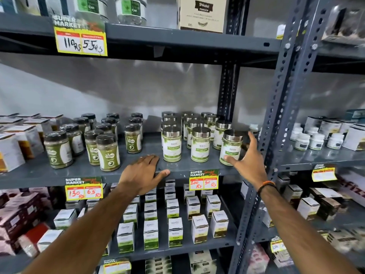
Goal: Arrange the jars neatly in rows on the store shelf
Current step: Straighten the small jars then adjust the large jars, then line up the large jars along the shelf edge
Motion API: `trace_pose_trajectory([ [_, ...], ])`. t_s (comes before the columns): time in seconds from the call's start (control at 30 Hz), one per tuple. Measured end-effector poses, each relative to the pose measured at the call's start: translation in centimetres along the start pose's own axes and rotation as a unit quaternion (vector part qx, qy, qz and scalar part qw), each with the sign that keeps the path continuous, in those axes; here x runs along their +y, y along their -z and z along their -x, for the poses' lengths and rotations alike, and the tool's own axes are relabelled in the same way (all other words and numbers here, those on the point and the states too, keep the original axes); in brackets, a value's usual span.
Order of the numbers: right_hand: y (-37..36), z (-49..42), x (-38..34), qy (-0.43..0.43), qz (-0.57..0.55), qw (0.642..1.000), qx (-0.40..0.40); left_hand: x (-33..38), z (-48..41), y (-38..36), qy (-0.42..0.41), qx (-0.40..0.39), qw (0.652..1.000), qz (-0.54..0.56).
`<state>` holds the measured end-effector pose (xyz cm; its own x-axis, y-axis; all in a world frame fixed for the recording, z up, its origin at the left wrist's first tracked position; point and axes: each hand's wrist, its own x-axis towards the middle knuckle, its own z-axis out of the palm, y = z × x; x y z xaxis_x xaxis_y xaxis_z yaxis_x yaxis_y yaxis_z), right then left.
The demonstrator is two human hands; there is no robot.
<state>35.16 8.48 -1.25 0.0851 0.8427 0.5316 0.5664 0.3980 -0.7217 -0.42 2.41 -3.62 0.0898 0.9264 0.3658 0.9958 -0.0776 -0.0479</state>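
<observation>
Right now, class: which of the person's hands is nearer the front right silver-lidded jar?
Right. The right hand is at the jar, thumb on its base; the left hand rests on the shelf edge, well left.

Both bare forearms are reaching up and forward from the bottom of the view. The left hand is lying palm down with its fingers held together and pointing away from the person, the thumb spread out to the right; it is gripping nothing. The left wrist is running straight in line with the forearm. The right hand is standing on edge, open, palm turned toward the left, fingers stretched upward and the thumb pointing left; whether its fingertips are touching anything cannot be told. The right wrist is wearing a beaded band of orange and black, and the right forearm is angling in from the lower right corner.
</observation>
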Motion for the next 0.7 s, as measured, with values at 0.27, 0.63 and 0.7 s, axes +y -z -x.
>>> trace_pose_trajectory([
  [0.27, -2.2, -0.6, 0.0, -0.08, 0.121, 0.989, 0.016, -0.1, -0.1, -0.2, -0.007, 0.017, 1.0, -0.007],
  [0.63, -2.9, -1.6, 1.0, -0.091, 0.12, 0.988, 0.019, -0.1, -0.1, -0.3, -0.01, 0.032, 0.999, -0.003],
  [0.7, -2.8, -1.9, 1.0, -0.091, 0.124, 0.988, 0.0, -0.1, -0.1, -0.3, -0.01, 0.032, 0.999, -0.004],
])
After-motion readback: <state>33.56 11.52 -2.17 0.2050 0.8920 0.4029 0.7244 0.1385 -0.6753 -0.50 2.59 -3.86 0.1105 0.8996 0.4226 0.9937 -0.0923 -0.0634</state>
